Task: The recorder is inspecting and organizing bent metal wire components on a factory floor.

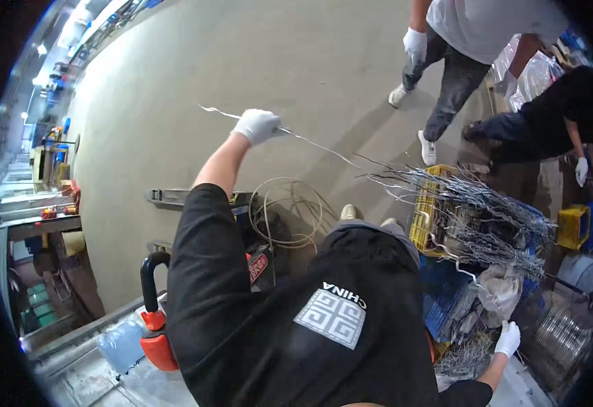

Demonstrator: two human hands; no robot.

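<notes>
My left hand [259, 127], in a white glove, is closed round a thin, bent metal wire [320, 146]. The arm is stretched out over the floor, and the wire sticks out on both sides of the fist. Down at the right, my gloved right hand [508, 339] is beside a whitish cloth or bag [500, 296] and a tangle of fine wire [464, 356]. Its fingers are bent together, and what they hold, if anything, is too small to make out. Ahead of that hand, a large heap of twisted metal wires [493, 203] lies across a yellow crate [424, 214].
Two people stand at the far right, one near a yellow bin [573, 227]. A coil of pale hose or cable [286, 210] lies by a pallet jack's fork [181, 197], its black and red handle [154, 305] at my left. A wire spool [564, 332] stands at the right.
</notes>
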